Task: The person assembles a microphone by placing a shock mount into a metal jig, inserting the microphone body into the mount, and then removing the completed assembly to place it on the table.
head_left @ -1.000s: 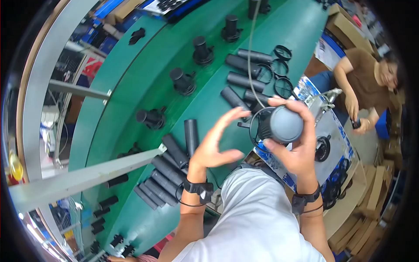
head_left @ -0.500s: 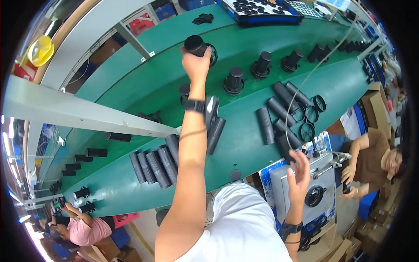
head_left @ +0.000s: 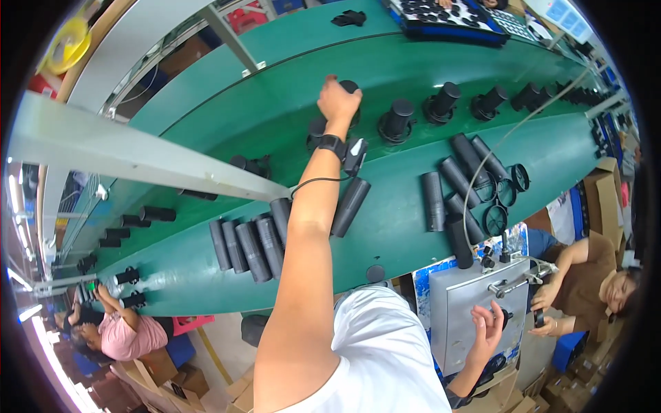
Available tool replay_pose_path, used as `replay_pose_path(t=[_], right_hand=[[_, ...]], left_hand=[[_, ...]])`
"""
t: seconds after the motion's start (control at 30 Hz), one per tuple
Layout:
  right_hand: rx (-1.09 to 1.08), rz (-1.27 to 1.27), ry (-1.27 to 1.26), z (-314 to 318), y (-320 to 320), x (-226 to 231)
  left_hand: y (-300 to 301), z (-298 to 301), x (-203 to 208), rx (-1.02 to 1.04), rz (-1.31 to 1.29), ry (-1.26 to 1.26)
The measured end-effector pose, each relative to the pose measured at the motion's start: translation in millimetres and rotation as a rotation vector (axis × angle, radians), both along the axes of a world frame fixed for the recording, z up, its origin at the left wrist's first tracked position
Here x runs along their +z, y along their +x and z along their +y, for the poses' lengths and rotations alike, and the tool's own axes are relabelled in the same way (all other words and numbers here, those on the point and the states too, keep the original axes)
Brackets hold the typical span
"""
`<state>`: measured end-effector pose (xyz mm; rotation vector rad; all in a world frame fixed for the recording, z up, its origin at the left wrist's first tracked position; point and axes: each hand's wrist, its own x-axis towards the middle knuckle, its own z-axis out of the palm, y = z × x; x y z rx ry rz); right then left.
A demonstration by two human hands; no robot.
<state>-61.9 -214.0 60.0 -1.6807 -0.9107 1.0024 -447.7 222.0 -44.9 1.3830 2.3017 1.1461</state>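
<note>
My left hand (head_left: pixel 337 103) reaches out over the green conveyor, its fingers around a black cylinder (head_left: pixel 350 87) whose dark top shows beside the hand. The hand hides its lower part. Similar black cylinders on round flanged bases stand in a row to the right, the nearest cylinder (head_left: pixel 397 120) upright. Another cylinder (head_left: pixel 316 131) is partly hidden by my left wrist. My right hand (head_left: pixel 487 329) is raised over the grey box-shaped machine (head_left: pixel 454 313), fingers apart and slightly curled, holding nothing visible. Just behind those fingers shows a round black part (head_left: pixel 507 318).
Loose black tubes (head_left: pixel 253 249) lie left of my forearm; more tubes (head_left: pixel 432 201) and several black rings (head_left: pixel 495 220) lie at right. A white post (head_left: pixel 151 162) crosses at left. A thin cable arcs over the right side. One person (head_left: pixel 592 275) sits right, another (head_left: pixel 127 334) left.
My left hand has lowered the black cylinder toward the conveyor, nearer the standing row. My right hand has moved down and closer to me over the machine. The whole view has shifted.
</note>
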Motion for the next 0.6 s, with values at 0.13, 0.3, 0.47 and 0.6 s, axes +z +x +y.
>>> replay_pose_path(t=[0.13, 0.3, 0.47, 0.6], right_hand=[[0.022, -0.052, -0.029, -18.4, 10.5, 2.7], [-0.078, 0.014, -0.014, -56.0, 21.5, 8.0], [-0.163, -0.006, -0.068, -95.0, 19.8, 3.0], [-0.691, -0.284, -0.003, -130.9, 63.3, -39.8]], left_hand=[[6.4, -22.9, 17.0, -0.012, 0.176, 0.015], [71.5, -139.0, 44.2, -0.425, -0.170, 0.408], [64.5, -221.3, -30.3, -0.714, 0.299, 0.035], [117.3, -252.8, 1.6, -0.814, -0.142, 0.006]])
